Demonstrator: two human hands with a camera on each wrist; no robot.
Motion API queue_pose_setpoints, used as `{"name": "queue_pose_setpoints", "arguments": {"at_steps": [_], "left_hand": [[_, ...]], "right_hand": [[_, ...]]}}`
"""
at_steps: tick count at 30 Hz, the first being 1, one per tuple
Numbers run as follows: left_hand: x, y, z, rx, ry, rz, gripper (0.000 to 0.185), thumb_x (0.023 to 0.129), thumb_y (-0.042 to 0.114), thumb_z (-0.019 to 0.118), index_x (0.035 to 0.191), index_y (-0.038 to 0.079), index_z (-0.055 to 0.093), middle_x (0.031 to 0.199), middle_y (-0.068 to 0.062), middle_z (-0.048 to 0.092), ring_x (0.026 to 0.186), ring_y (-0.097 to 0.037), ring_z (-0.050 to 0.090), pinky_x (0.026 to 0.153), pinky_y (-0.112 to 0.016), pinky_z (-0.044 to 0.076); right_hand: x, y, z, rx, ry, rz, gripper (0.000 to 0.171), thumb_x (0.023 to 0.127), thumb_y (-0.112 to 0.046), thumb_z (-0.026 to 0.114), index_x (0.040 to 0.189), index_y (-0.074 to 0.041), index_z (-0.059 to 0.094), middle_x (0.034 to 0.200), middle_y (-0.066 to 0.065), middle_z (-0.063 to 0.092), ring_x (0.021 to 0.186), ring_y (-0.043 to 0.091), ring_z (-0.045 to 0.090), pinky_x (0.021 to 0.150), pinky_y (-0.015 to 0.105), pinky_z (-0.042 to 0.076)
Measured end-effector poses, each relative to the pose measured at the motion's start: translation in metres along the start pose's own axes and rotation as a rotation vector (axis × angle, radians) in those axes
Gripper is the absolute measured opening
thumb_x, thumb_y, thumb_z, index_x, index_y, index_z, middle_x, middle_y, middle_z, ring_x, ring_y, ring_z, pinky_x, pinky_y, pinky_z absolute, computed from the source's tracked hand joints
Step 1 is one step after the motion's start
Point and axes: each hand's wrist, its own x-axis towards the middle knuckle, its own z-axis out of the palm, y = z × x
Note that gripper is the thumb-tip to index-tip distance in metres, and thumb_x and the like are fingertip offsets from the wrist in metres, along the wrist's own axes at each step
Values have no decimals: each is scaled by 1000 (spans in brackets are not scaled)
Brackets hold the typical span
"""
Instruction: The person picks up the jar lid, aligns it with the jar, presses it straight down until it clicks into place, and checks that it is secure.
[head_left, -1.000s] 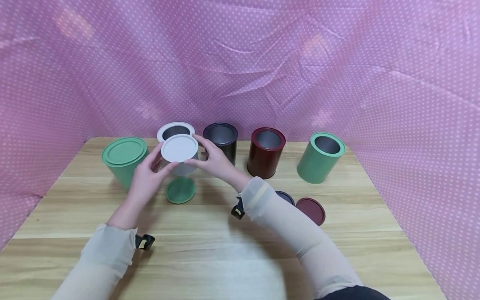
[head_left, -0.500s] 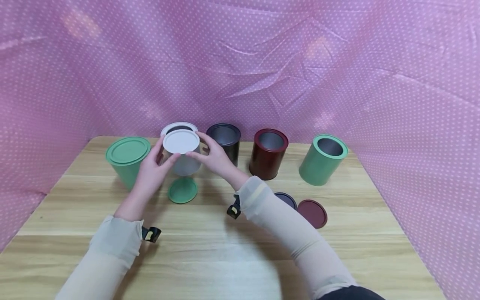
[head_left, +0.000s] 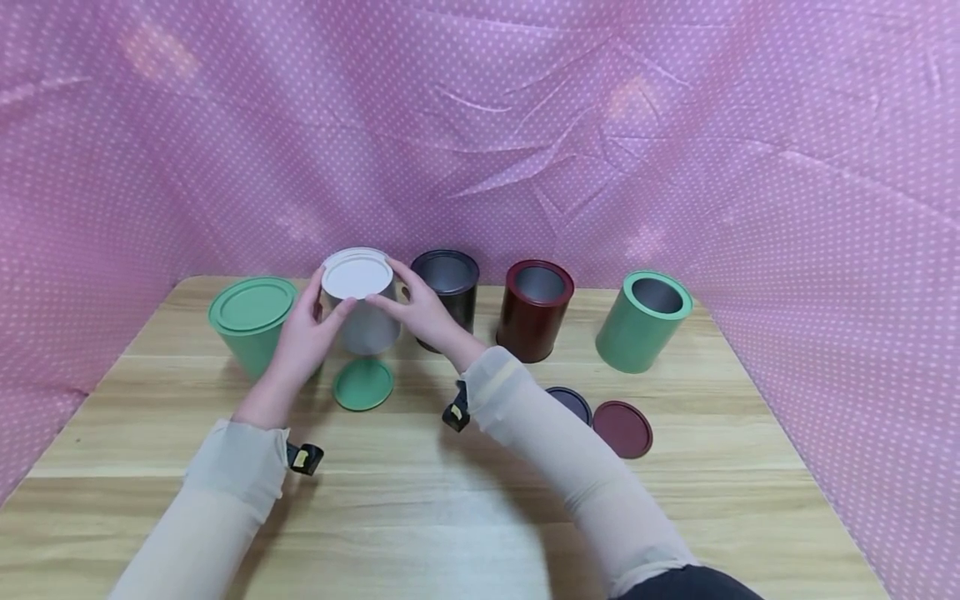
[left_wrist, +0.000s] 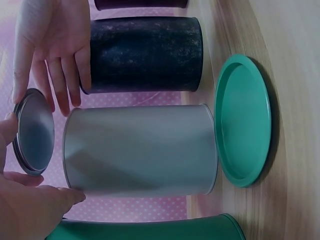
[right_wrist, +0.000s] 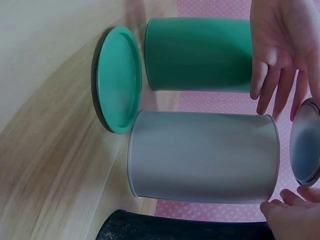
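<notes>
The white lid [head_left: 357,273] is held level directly over the mouth of the upright silver can [head_left: 367,327], its flat face parallel to the rim; the wrist views show a narrow gap between the lid [left_wrist: 33,131] and the can's top [left_wrist: 140,150], so it is not yet seated. The can's long axis stands vertical on the wooden table [head_left: 465,508], and the lid lies on that axis, just above the opening. The left hand [head_left: 303,333] pinches the lid's left edge between thumb and fingertips, and the right hand [head_left: 420,312] steadies the right edge with thumb and lightly curled fingers; both are about equally near. The lid is a thin round disc, white on top with a raised rim, grey metal beneath [right_wrist: 305,145]. The can is a plain matt silver cylinder. A loose green lid [head_left: 363,384] lies flat on the table, touching or just beside the can's base. To the left stands a lidded green can [head_left: 251,325]; to the right, open black [head_left: 447,287], dark red [head_left: 534,310] and green [head_left: 641,321] cans.
</notes>
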Motion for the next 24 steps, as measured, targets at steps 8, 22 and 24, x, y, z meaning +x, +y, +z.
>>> {"name": "queue_pose_setpoints", "arguments": {"at_steps": [8, 22, 24], "left_hand": [[9, -9, 0, -62, 14, 14, 85, 97, 41, 55, 155, 5, 5, 162, -16, 0, 149, -34, 6, 121, -49, 13], [29, -5, -14, 39, -106, -24, 82, 100, 40, 49, 155, 4, 0, 160, -24, 3, 147, -40, 8, 119, -54, 16], [34, -2, -16, 94, -126, -21, 81, 100, 42, 48, 155, 4, 2, 159, -27, 7, 146, -45, 12, 117, -58, 19]], "right_hand": [[10, 5, 5, -33, -17, 20, 73, 93, -31, 66, 153, -16, 28, 155, 8, 34, 142, 26, 34, 117, 43, 32], [24, 2, 6, -107, -26, 51, 73, 94, -39, 62, 154, -15, 26, 157, 8, 33, 143, 27, 33, 116, 44, 32], [26, 1, 4, -108, -24, 66, 74, 94, -39, 61, 154, -15, 25, 157, 8, 31, 144, 27, 32, 116, 44, 32]]}}
